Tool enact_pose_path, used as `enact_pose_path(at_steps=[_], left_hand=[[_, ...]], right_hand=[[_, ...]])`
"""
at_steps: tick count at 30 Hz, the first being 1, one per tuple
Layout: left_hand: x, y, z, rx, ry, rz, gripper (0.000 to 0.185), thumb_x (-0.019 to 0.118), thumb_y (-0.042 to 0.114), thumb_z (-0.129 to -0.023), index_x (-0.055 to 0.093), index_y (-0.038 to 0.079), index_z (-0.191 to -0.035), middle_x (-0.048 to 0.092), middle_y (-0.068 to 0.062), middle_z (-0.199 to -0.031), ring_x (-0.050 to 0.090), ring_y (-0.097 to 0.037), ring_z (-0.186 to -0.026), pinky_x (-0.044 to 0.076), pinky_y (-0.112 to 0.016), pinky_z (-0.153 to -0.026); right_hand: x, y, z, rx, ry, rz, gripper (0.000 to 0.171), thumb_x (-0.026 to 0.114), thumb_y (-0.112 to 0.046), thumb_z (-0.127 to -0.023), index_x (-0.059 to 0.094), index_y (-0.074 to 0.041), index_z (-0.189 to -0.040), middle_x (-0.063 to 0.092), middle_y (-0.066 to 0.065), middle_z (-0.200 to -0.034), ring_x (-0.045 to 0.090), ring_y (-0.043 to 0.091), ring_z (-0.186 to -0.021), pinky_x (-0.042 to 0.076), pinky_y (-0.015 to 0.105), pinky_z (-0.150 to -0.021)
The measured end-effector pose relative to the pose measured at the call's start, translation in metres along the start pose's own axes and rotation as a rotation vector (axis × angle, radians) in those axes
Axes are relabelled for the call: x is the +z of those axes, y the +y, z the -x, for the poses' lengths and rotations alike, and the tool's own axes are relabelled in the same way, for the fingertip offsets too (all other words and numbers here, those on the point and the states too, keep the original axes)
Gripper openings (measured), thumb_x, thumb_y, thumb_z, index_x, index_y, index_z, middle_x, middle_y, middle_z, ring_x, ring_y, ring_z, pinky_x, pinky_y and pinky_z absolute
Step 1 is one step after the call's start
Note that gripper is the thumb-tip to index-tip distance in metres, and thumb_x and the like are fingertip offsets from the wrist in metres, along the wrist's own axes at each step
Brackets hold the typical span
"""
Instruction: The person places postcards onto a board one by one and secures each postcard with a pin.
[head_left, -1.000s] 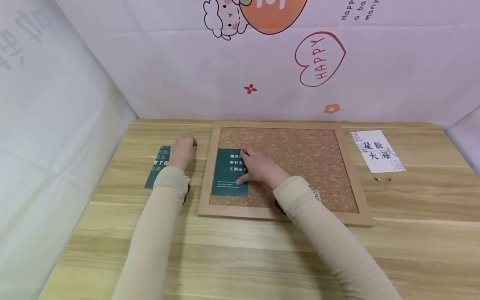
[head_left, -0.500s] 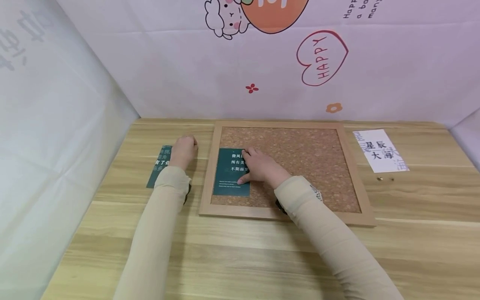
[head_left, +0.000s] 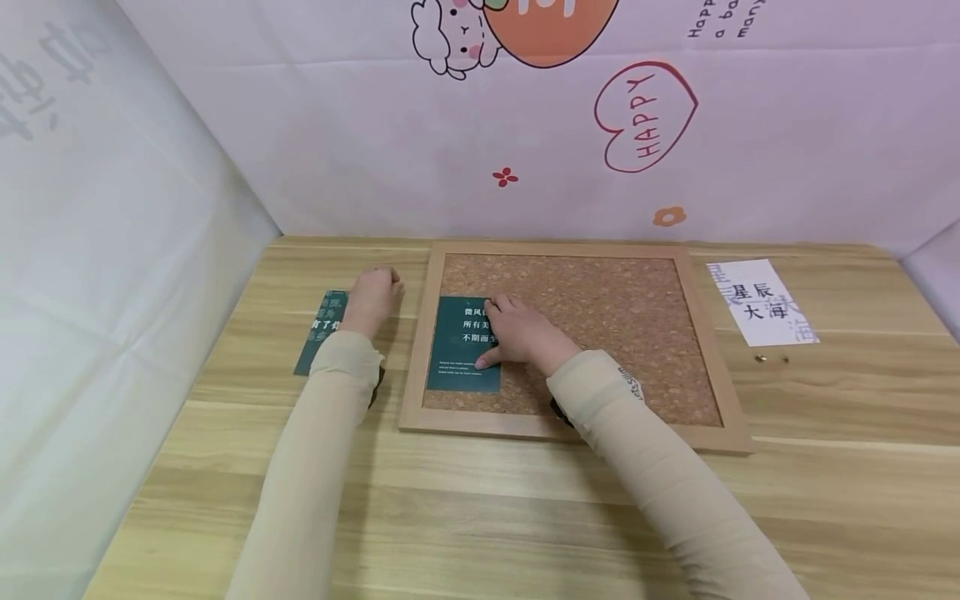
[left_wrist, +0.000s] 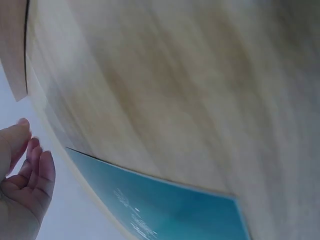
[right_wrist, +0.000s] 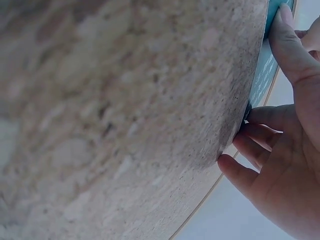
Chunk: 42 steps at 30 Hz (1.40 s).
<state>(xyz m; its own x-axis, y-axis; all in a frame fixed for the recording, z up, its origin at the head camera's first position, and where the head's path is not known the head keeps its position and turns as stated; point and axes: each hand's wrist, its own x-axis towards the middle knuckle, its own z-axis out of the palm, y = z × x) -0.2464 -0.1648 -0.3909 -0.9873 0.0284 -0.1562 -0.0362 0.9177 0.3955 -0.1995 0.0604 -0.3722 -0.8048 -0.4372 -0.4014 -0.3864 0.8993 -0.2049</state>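
Note:
On the left part of the cork board (head_left: 600, 333) lies a dark green card (head_left: 457, 358) with white lettering. My right hand (head_left: 525, 335) rests over its right edge, thumb and fingers spread. In the right wrist view its thumb presses on the card and several fingertips touch the card's edge and the cork. My left hand (head_left: 371, 300) is between a second green card (head_left: 318, 333) on the table and the board's frame. The left wrist view shows its fingers (left_wrist: 45, 172) curled, the thumb near the index finger; whether something small is between them cannot be seen.
A white card (head_left: 765, 321) with black characters lies right of the board, two tiny metal pieces (head_left: 761, 358) below it. The board lies on a wooden table (head_left: 480, 508). A printed white cloth (head_left: 360, 150) rises behind, with another white sheet at the left.
My left hand has shifted slightly right, uncovering a little more of the second green card. My right hand stays on the card on the board. The head view has moved slightly.

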Motion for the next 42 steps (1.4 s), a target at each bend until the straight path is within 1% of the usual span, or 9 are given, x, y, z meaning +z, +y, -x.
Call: enact_pose_path(at_steps=[6,16,20,26,29,32,35,40,42], left_hand=[[0.000,0.010,-0.001,0.020,0.010,0.064,0.022,0.049,0.016,-0.100,0.055,-0.002,-0.111,0.061,-0.018,-0.109,0.057,-0.027,-0.092,0.050,-0.039,-0.080],[0.001,0.028,-0.002,0.058,0.030,0.178,0.022,0.058,0.022,-0.096,0.055,0.003,-0.108,0.062,-0.014,-0.107,0.059,-0.026,-0.095,0.050,-0.038,-0.082],[0.002,0.035,-0.003,0.083,0.020,0.185,0.022,0.059,0.023,-0.096,0.059,0.003,-0.105,0.064,-0.014,-0.106,0.060,-0.026,-0.095,0.051,-0.038,-0.082],[0.003,0.044,-0.003,0.111,0.017,0.213,0.024,0.064,0.025,-0.092,0.067,0.002,-0.100,0.068,-0.016,-0.101,0.062,-0.027,-0.091,0.052,-0.037,-0.080],[0.004,0.046,-0.002,0.099,-0.009,0.251,0.025,0.065,0.024,-0.092,0.070,0.003,-0.104,0.070,-0.015,-0.102,0.064,-0.025,-0.092,0.052,-0.036,-0.079],[0.004,0.047,-0.002,0.086,-0.061,0.315,0.026,0.062,0.021,-0.094,0.069,0.003,-0.110,0.070,-0.015,-0.105,0.066,-0.024,-0.092,0.054,-0.032,-0.076],[0.005,0.048,-0.002,0.084,-0.114,0.370,0.027,0.058,0.018,-0.096,0.066,0.002,-0.116,0.070,-0.015,-0.108,0.067,-0.021,-0.087,0.054,-0.027,-0.072],[0.004,0.050,0.001,0.104,-0.192,0.395,0.027,0.051,0.017,-0.099,0.064,0.003,-0.119,0.066,-0.016,-0.110,0.062,-0.015,-0.075,0.049,-0.021,-0.064],[0.004,0.051,0.002,0.100,-0.214,0.399,0.027,0.051,0.017,-0.100,0.064,0.003,-0.119,0.066,-0.016,-0.109,0.060,-0.012,-0.071,0.048,-0.019,-0.061]], right_hand=[[0.000,0.000,0.000,-0.002,0.001,-0.003,0.101,0.067,-0.054,-0.082,0.019,0.001,-0.151,0.021,0.018,-0.157,0.022,0.031,-0.146,0.029,0.045,-0.117],[0.000,0.003,-0.001,-0.004,-0.005,-0.019,0.101,0.067,-0.054,-0.082,0.018,0.001,-0.151,0.018,0.018,-0.158,0.021,0.033,-0.147,0.028,0.046,-0.118],[0.001,0.005,-0.002,-0.007,-0.008,-0.025,0.102,0.066,-0.055,-0.082,0.016,0.000,-0.152,0.017,0.017,-0.159,0.020,0.032,-0.147,0.026,0.046,-0.118],[0.001,0.012,-0.001,-0.019,-0.020,-0.036,0.101,0.064,-0.057,-0.084,0.013,-0.004,-0.153,0.012,0.014,-0.161,0.015,0.032,-0.149,0.023,0.046,-0.120],[0.000,0.013,0.000,-0.025,-0.032,-0.042,0.102,0.064,-0.058,-0.084,0.012,-0.005,-0.154,0.010,0.014,-0.161,0.014,0.032,-0.149,0.022,0.046,-0.120],[0.000,0.015,0.000,-0.028,-0.040,-0.053,0.102,0.065,-0.057,-0.083,0.011,-0.007,-0.154,0.010,0.013,-0.162,0.013,0.032,-0.149,0.023,0.046,-0.120],[0.000,0.016,0.000,-0.032,-0.042,-0.058,0.104,0.066,-0.058,-0.082,0.011,-0.008,-0.154,0.011,0.012,-0.162,0.014,0.031,-0.149,0.024,0.047,-0.119],[0.000,0.015,0.000,-0.034,-0.042,-0.056,0.104,0.066,-0.058,-0.081,0.010,-0.009,-0.154,0.011,0.011,-0.162,0.014,0.031,-0.149,0.024,0.047,-0.119],[0.000,0.014,0.000,-0.032,-0.044,-0.057,0.104,0.066,-0.059,-0.081,0.010,-0.009,-0.154,0.011,0.011,-0.162,0.014,0.030,-0.149,0.024,0.047,-0.119]])
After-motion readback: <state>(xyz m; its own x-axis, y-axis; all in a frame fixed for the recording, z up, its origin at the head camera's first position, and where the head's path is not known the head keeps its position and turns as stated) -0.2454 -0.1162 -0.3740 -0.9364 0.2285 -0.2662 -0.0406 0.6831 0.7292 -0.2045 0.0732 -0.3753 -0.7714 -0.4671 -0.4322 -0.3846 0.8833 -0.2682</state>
